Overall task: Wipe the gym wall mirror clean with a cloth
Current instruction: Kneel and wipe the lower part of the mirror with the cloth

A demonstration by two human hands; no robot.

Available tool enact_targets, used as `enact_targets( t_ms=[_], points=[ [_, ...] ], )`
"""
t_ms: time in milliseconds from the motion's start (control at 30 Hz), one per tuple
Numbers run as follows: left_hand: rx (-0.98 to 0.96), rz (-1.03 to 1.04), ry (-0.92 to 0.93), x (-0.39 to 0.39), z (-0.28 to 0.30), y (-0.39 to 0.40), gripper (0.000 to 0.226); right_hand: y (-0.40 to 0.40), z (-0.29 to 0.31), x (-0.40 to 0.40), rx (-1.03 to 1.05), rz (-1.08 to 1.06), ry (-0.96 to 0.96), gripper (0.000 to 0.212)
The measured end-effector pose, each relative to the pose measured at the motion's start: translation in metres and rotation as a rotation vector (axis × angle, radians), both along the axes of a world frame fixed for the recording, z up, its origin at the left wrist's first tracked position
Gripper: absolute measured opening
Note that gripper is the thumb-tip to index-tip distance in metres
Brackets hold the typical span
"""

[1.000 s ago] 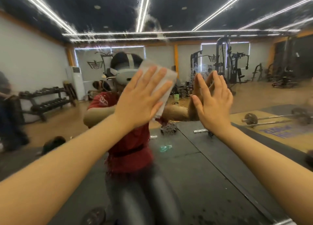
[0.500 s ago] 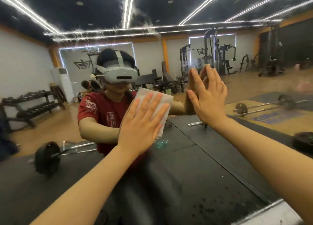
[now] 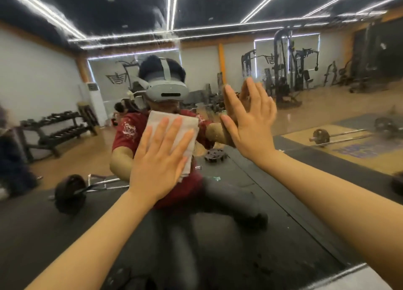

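Left hand (image 3: pixel 161 156) flat, fingers spread, pressing white cloth (image 3: pixel 174 137) onto mirror (image 3: pixel 65 97) at chest height of the reflection; an open palm likely spreads pressure for wiping. Right hand (image 3: pixel 250 123) open, fingers straight, flat on the glass just beside it, probably bracing. Folded cloth lies flat against the glass, long axis near vertical, tilted slightly.

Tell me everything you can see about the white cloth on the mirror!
The white folded cloth looks like soft towelling, roughly rectangular and folded into layers whose edges show at its lower right corner. It lies flat against the gym wall mirror, tilted slightly. The left hand presses on it with straight, spread fingers, covering its lower left part, so only the top and right side show. The right hand rests flat on the glass beside it, not touching it. It looks clean, with no clear stains.
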State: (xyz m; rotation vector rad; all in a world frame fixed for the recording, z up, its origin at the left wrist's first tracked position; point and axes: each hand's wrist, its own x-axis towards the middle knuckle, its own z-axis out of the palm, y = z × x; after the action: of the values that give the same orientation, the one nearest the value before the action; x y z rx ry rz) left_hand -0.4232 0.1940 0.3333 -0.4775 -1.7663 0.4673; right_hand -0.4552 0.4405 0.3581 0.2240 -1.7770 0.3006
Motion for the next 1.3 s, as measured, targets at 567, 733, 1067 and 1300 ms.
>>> enact_targets(
  t_ms=[567,733,1067,1300],
  points=[
    [0.775,0.393,-0.158,0.032,-0.018,0.117,0.055,0.157,-0.006,-0.035,0.411,0.160,0.237,0.052],
    [1.006,0.428,-0.289,0.049,-0.003,0.150,0.059,0.169,-0.007,-0.045,0.430,0.237,0.203,0.059],
    [1.043,0.387,-0.314,0.057,0.004,0.152,0.057,0.168,-0.010,-0.047,0.437,0.269,0.226,0.057],
    [0.914,0.426,-0.105,0.036,-0.005,0.142,0.061,0.169,-0.010,-0.048,0.449,0.238,0.243,0.053]
  ],
)
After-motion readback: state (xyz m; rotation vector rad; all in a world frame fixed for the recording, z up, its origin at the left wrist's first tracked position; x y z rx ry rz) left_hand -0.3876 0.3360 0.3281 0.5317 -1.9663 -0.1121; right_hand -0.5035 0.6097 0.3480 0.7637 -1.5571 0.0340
